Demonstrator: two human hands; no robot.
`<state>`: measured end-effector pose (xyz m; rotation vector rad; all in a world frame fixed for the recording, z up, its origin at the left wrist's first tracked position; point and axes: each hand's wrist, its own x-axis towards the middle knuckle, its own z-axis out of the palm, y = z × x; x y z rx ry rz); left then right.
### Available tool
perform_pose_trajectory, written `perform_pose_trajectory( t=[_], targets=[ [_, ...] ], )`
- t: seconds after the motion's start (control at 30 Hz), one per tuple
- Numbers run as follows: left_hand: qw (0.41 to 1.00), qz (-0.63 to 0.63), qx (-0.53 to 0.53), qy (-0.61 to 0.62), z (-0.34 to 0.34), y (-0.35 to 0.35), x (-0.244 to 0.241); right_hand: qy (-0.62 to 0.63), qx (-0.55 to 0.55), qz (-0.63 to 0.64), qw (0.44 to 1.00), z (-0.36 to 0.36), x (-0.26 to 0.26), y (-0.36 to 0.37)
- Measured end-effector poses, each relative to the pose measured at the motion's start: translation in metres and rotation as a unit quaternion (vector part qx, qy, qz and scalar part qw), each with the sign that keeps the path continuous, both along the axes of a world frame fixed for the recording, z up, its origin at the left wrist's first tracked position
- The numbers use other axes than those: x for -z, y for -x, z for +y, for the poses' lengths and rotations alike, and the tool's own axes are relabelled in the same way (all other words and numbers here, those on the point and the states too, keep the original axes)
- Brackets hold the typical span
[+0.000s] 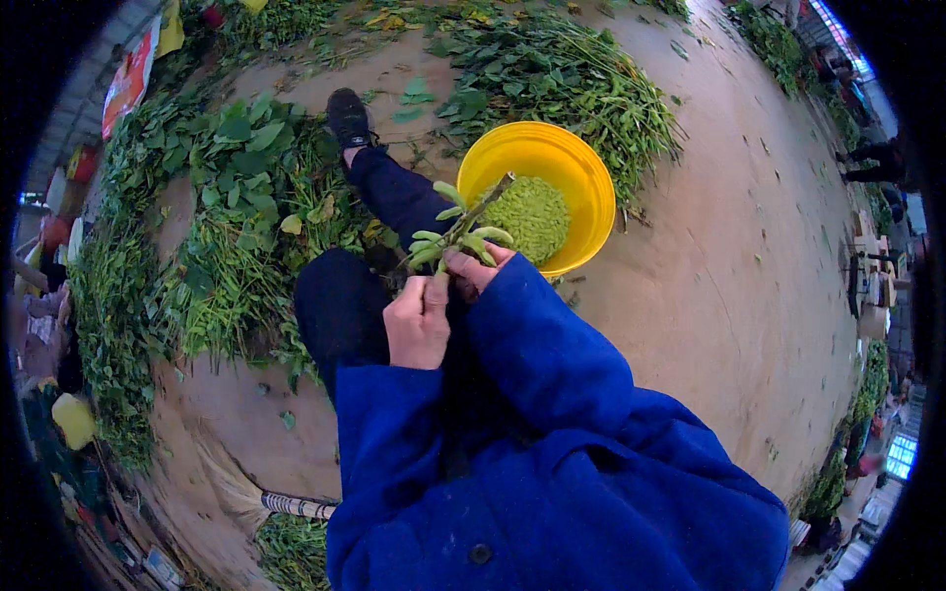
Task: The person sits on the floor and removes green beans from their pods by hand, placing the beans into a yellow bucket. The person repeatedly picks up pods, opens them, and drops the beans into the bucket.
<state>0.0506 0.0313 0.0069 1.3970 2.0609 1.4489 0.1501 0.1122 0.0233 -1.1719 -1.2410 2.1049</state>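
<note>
A cut bean stem [484, 198] with several plump green pods [425, 250] on it points up and away from me, over the near rim of a yellow bucket [596, 203]. My left hand [419, 323] pinches at its lower end, thumb against curled fingers; whether a pod or the stalk itself lies in that pinch is partly hidden. Beside it, my right hand [479, 272] grips the stem among the pods, with its palm out of sight. Loose green pods [528, 218] cover the bucket's bottom. The bucket stands on the floor just beyond my right hand.
Leafy bean plants lie in a heap [251, 170] on my left and another heap [562, 81] behind the bucket. A straw broom [295, 505] rests on the concrete floor [724, 266] at lower left. Far right, a person's dark-clothed legs [876, 162] show.
</note>
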Motion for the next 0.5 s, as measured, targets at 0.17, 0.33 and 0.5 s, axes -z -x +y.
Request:
perform_pose_trajectory(
  t=[0.17,0.33,0.5],
  targets=[
    [0.783,-0.614,0.038,0.098,0.000,0.002,-0.022,0.118,0.015,0.081,0.990,0.000,0.023,-0.005],
    [0.794,-0.603,0.037,0.073,-0.003,0.000,-0.021,0.185,0.042,0.169,0.967,-0.005,0.025,-0.003],
    [0.859,-0.506,0.029,0.074,-0.005,-0.010,-0.027,0.155,0.033,0.147,0.976,-0.007,0.031,-0.011]
  ],
)
